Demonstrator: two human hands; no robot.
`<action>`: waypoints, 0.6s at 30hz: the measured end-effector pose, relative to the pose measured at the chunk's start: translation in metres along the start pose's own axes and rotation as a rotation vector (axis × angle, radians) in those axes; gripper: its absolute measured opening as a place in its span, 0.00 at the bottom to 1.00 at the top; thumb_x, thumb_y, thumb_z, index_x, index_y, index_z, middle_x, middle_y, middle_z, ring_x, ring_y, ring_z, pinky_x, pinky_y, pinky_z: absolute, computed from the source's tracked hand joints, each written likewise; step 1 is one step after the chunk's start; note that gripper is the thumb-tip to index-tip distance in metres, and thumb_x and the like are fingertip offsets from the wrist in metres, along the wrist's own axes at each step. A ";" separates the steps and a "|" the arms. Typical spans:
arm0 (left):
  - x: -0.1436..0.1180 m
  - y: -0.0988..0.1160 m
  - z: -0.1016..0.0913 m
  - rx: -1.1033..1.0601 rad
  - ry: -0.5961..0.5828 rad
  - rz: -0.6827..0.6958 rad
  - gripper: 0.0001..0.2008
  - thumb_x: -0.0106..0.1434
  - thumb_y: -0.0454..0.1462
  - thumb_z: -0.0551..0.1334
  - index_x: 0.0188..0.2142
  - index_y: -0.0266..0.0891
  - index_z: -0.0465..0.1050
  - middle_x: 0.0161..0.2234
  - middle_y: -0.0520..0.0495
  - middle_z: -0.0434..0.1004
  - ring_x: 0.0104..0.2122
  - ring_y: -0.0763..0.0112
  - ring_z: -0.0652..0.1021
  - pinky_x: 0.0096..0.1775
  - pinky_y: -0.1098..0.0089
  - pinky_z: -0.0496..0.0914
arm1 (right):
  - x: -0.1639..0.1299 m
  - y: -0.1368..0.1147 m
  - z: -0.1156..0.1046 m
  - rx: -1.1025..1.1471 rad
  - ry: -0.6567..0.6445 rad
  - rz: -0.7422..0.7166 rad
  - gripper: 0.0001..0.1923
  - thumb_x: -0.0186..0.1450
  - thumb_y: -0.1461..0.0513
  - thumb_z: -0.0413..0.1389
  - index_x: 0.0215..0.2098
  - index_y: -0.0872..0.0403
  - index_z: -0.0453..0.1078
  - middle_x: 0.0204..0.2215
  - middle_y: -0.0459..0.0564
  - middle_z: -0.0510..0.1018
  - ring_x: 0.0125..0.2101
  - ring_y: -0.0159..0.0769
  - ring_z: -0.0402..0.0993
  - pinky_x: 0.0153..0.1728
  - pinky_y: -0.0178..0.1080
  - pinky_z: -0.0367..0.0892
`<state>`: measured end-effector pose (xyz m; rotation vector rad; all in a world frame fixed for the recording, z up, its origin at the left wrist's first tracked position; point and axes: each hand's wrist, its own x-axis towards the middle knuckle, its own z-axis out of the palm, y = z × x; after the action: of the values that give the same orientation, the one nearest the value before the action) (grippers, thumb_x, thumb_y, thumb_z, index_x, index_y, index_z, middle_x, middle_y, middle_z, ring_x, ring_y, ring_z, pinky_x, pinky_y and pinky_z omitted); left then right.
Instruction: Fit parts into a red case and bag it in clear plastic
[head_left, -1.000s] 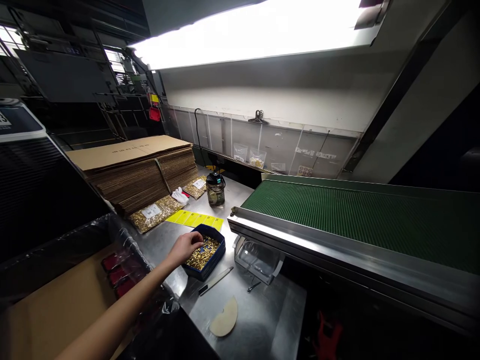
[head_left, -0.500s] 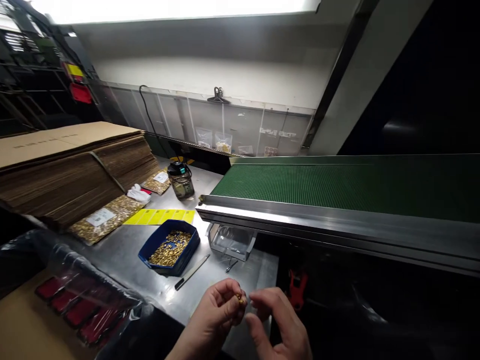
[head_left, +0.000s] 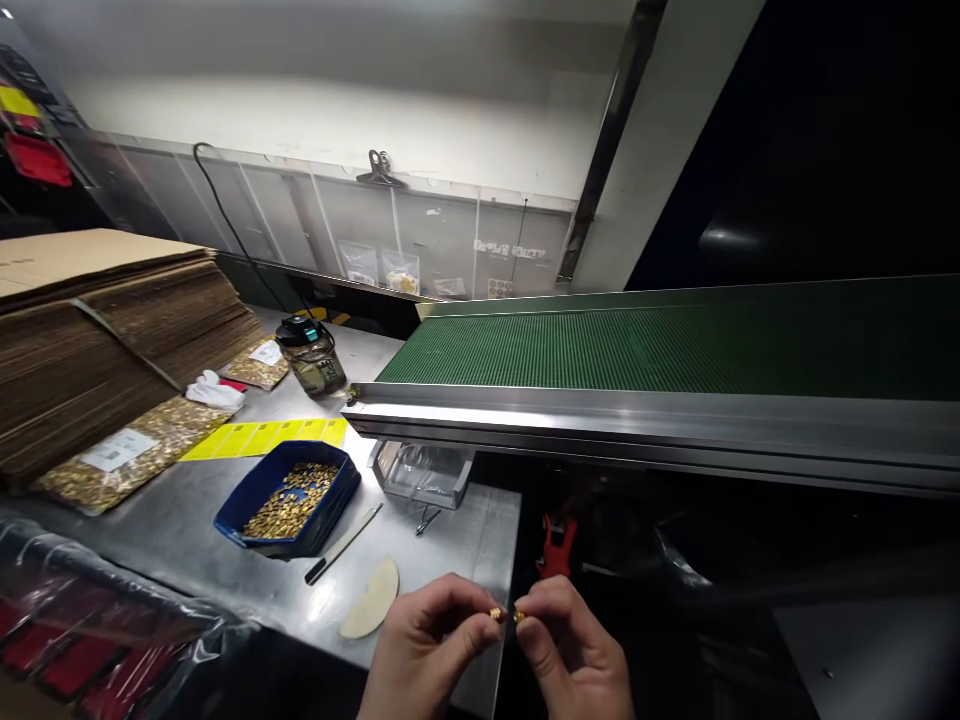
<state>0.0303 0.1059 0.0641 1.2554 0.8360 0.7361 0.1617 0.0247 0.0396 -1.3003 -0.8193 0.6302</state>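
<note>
On bagged parts (head_left: pixel 112 462), white label (head_left: pixel 118 449), print illegible

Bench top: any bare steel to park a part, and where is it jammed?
Bare steel table right of the beige cutout, under the clear tray. Another patch between the blue bin and the bagged parts. The green conveyor belt is bare. Crowded at the back: cardboard stack, jar, yellow labels.

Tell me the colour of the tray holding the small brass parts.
Dark blue tray, filled with gold-coloured parts; it shows in the head view.
</note>
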 end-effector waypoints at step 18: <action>0.012 -0.012 0.012 -0.169 -0.166 -0.271 0.22 0.49 0.55 0.78 0.28 0.38 0.83 0.21 0.49 0.71 0.22 0.71 0.68 0.27 0.71 0.60 | 0.004 0.011 -0.021 -0.225 -0.113 -0.232 0.10 0.72 0.53 0.58 0.37 0.47 0.76 0.30 0.46 0.74 0.30 0.35 0.73 0.32 0.34 0.68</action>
<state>0.0468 0.1081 0.0519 1.0126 0.7716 0.4677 0.1821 0.0179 0.0280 -1.3554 -1.1413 0.4379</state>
